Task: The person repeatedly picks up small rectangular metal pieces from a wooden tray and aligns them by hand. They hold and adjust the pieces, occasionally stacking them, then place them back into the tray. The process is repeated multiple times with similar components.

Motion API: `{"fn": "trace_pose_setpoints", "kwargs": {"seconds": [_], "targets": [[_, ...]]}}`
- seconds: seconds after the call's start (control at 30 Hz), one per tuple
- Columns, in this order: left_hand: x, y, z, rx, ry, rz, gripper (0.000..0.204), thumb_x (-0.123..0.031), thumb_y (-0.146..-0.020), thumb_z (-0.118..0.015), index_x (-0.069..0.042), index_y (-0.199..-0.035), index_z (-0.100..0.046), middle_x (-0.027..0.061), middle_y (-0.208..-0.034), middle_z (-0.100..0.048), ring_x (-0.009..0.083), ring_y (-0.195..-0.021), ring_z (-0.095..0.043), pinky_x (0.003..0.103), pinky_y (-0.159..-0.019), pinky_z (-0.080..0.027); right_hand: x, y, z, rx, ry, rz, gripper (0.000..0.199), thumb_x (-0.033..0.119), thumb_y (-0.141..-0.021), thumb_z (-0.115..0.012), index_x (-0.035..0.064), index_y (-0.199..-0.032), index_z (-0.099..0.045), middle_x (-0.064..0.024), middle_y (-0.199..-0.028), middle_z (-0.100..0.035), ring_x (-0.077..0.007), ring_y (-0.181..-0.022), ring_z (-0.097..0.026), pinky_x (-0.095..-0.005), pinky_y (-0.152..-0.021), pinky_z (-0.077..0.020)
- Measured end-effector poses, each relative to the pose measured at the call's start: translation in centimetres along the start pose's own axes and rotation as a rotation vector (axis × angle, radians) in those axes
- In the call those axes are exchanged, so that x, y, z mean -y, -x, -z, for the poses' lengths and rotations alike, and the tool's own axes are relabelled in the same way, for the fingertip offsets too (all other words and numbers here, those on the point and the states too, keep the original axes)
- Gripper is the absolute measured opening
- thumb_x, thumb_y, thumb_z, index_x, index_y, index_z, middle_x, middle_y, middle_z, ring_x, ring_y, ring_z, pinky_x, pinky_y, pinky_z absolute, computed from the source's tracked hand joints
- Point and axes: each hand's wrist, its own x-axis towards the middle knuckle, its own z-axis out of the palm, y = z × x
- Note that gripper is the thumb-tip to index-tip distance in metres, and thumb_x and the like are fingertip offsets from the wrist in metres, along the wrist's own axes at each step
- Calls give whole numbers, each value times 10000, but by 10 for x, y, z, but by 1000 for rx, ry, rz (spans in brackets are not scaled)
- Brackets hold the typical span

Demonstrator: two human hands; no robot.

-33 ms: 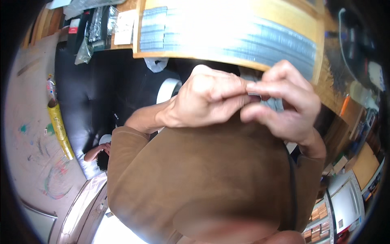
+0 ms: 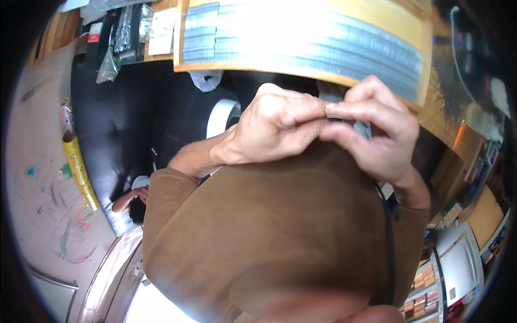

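My left hand (image 2: 274, 129) and my right hand (image 2: 379, 140) are raised together in front of my chest, fingertips meeting. Both pinch a small grey metal strip (image 2: 362, 127), which the fingers mostly hide. Just beyond the hands lies a wooden tray (image 2: 301, 75) lined with long rows of grey metal strips (image 2: 301, 37) of the same kind. My brown sleeves and sweater (image 2: 280, 237) fill the lower middle of the view.
A white tape roll (image 2: 221, 116) stands on a black padded seat (image 2: 118, 124) to the left. A yellow roll of wrap (image 2: 78, 169) lies on a paint-stained surface (image 2: 43, 215). Packets and papers (image 2: 129, 29) sit at upper left. Shelves with boxes (image 2: 458, 253) are at lower right.
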Motion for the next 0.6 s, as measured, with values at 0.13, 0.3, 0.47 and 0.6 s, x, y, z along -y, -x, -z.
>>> {"fn": "trace_pose_setpoints", "kwargs": {"seconds": [0.13,0.3,0.47,0.6], "targets": [[21,28,-26,-70,28,135,108,44,-821,-736,26,-927,-733,167,-738,-699,271,-608,-699,321,-542,-541,-24,32,-26,-79,-158,-214,188,-48,-789,-825,-18,-965,-765,-50,-850,-623,-121,-779,-568,-233,-673,-453],[38,46,-39,-108,-15,144,164,19,-845,-729,7,-1006,-756,187,-827,-740,282,-663,-736,301,-572,-564,-45,45,-36,-66,-229,-213,168,-32,-794,-828,2,-953,-786,-41,-834,-630,-111,-768,-581,-229,-654,-458],[42,49,-40,-74,66,225,138,2,-861,-732,0,-997,-761,183,-804,-736,241,-645,-734,290,-568,-551,-46,46,-37,-55,-210,-232,165,-27,-793,-830,7,-951,-792,-40,-831,-635,-109,-761,-586,-219,-646,-455],[41,50,-41,-51,111,268,129,-5,-873,-729,-10,-997,-764,178,-788,-734,208,-638,-730,278,-563,-539,-48,48,-37,-53,-208,-238,172,-27,-785,-835,5,-949,-792,-42,-831,-636,-106,-752,-583,-217,-635,-451]]}}
